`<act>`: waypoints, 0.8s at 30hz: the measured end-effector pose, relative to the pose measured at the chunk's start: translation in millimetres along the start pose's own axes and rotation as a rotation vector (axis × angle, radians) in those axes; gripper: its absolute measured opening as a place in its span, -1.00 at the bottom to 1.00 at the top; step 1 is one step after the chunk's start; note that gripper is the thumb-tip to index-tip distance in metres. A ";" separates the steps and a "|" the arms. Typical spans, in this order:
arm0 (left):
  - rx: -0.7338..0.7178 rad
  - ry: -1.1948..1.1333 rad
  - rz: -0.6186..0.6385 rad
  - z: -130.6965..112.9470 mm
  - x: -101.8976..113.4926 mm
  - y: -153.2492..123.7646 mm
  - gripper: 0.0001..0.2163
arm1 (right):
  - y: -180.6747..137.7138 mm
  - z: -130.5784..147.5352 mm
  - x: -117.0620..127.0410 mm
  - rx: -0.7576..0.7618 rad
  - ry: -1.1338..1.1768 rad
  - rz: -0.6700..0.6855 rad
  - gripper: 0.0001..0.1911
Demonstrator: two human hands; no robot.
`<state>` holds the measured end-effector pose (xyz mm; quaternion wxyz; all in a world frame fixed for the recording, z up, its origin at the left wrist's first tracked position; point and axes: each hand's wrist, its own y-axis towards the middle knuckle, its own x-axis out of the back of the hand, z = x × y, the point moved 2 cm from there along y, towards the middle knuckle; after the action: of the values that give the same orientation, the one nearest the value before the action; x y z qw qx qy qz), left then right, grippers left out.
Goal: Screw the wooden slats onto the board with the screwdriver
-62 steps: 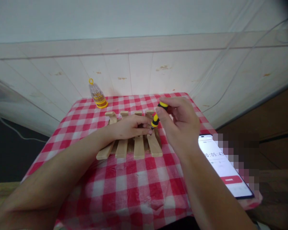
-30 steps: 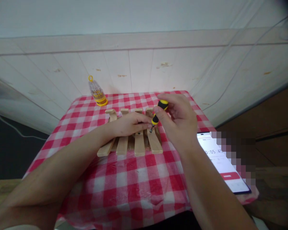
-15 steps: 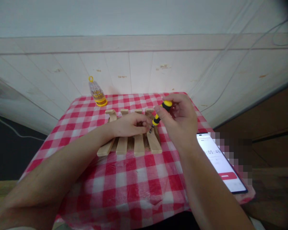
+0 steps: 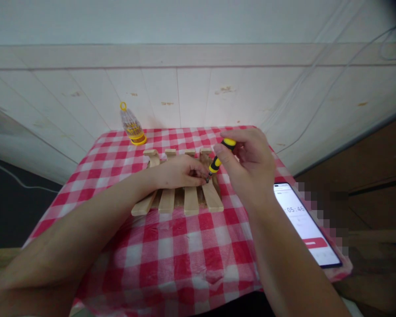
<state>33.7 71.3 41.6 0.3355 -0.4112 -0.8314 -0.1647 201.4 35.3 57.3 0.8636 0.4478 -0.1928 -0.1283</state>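
Note:
A pale wooden slatted rack (image 4: 191, 200) lies on the red-and-white checked tablecloth (image 4: 171, 251). My left hand (image 4: 176, 172) rests on top of the slats, fingers curled together near the screwdriver's tip. My right hand (image 4: 251, 165) is closed around a small yellow-and-black screwdriver (image 4: 218, 160), held tilted with its tip down on the rightmost slat beside my left fingertips. What my left fingers pinch, if anything, is too small to make out.
A clear bottle-shaped bit holder with a yellow base (image 4: 132, 125) stands at the table's far left corner. A phone (image 4: 305, 224) showing a timer lies at the right edge. A white panelled wall (image 4: 191, 88) rises behind the table.
The screwdriver's handle has shifted slightly in my right fingers and its tilt has changed a little. My left hand stays on the slats. The phone timer has advanced.

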 end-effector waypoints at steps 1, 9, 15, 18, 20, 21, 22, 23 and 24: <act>-0.002 0.000 -0.006 -0.1 0.2 0.0 -0.87 | -0.1 0.0 0.6 -0.009 0.008 -0.008 -0.85; 0.035 -0.015 -0.001 4.1 -0.4 -0.3 -0.87 | -3.5 1.5 0.4 -0.054 0.027 0.115 -0.70; 0.011 -0.031 0.007 4.6 -0.7 -0.1 -0.87 | -1.1 3.0 0.2 -0.027 -0.031 0.088 -0.79; -0.019 -0.016 0.009 3.1 0.1 0.9 -0.87 | -1.7 6.5 1.9 -0.022 0.040 0.127 -0.72; -0.014 -0.014 0.004 2.2 1.1 1.2 -0.86 | -2.4 7.3 2.1 -0.031 0.070 0.150 -0.68; -0.005 -0.019 0.005 1.9 1.5 1.3 -0.86 | -2.6 6.8 1.6 -0.037 0.069 0.155 -0.68; 0.005 -0.024 0.006 1.8 1.8 1.3 -0.87 | -2.7 5.8 1.0 -0.041 0.061 0.150 -0.71; 0.015 -0.028 0.004 2.0 2.2 1.2 -0.87 | -2.8 4.5 0.2 -0.042 0.049 0.132 -0.75; 0.022 -0.031 -0.001 2.2 2.5 1.1 -0.87 | -2.9 3.0 -0.6 -0.044 0.035 0.102 -0.79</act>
<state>32.5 74.6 41.7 0.3267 -0.4095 -0.8386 -0.1495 199.4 31.8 56.4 0.8818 0.4207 -0.1975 -0.0803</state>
